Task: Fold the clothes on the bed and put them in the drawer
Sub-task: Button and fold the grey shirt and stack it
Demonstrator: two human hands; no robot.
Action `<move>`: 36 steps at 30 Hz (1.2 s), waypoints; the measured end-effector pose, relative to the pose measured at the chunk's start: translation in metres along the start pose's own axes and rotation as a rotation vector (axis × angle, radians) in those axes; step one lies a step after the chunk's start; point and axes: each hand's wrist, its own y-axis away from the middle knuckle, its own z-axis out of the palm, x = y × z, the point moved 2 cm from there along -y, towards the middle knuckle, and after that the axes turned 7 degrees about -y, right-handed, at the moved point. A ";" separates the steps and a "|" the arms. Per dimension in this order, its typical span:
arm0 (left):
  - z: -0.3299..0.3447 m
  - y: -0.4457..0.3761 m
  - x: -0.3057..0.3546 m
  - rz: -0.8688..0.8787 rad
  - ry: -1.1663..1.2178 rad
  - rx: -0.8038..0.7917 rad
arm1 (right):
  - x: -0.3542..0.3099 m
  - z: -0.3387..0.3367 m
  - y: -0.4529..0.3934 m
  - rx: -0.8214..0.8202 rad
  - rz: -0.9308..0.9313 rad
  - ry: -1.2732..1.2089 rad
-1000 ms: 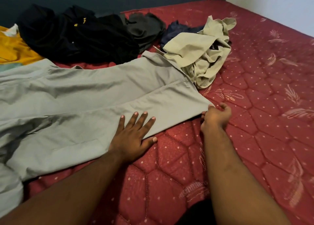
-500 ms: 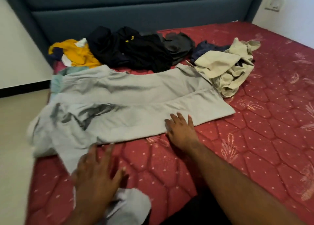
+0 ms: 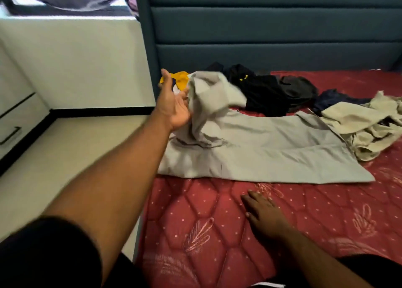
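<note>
Grey trousers (image 3: 272,148) lie across the red mattress (image 3: 206,226), legs flat toward the right. Their left end (image 3: 208,96) is raised in a blurred bunch above the rest. My left hand (image 3: 174,104) is stretched out beside that bunch, palm showing, thumb straight up, fingertips against the cloth. On the bare mattress in front of the trousers my right hand (image 3: 263,213) lies flat, apart from the fabric. A white drawer unit (image 3: 13,131) with a black handle stands at the far left.
More clothes lie behind the trousers: a yellow garment (image 3: 181,79), black clothes (image 3: 265,91), a dark navy piece (image 3: 332,96) and a crumpled beige garment (image 3: 365,124). A blue padded headboard (image 3: 261,37) is behind them. Pale floor (image 3: 65,157) runs left of the bed.
My left hand rose from the near-left corner and swung the trousers' hanging end up over the bed. My right hand slid off the trousers onto bare mattress. The view turned left.
</note>
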 end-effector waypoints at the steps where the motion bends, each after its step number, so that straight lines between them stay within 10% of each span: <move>1: -0.006 -0.006 0.016 -0.028 -0.049 0.059 | 0.001 0.000 0.002 -0.005 0.010 -0.010; 8: -0.149 0.008 -0.118 -0.135 -0.655 0.736 | -0.004 -0.006 -0.010 0.109 0.019 -0.079; 13: -0.219 -0.012 -0.207 -0.356 -0.593 0.766 | -0.005 -0.014 -0.037 0.389 0.007 -0.244; 22: -0.180 0.015 -0.170 -0.288 -0.228 0.807 | 0.014 -0.009 -0.050 0.219 0.021 -0.217; 25: -0.162 0.030 -0.168 -0.016 -0.808 1.042 | 0.011 -0.012 -0.046 0.235 0.044 -0.087; 29: -0.064 0.038 -0.199 0.656 -1.459 0.260 | -0.009 -0.019 -0.047 0.218 -0.038 0.056; 31: -0.036 0.022 -0.226 0.500 -1.769 -0.057 | -0.019 -0.021 -0.060 0.137 -0.098 -0.024; 36: -0.064 -0.003 -0.254 -0.026 -1.995 -0.203 | 0.096 -0.039 -0.062 0.035 0.155 0.012</move>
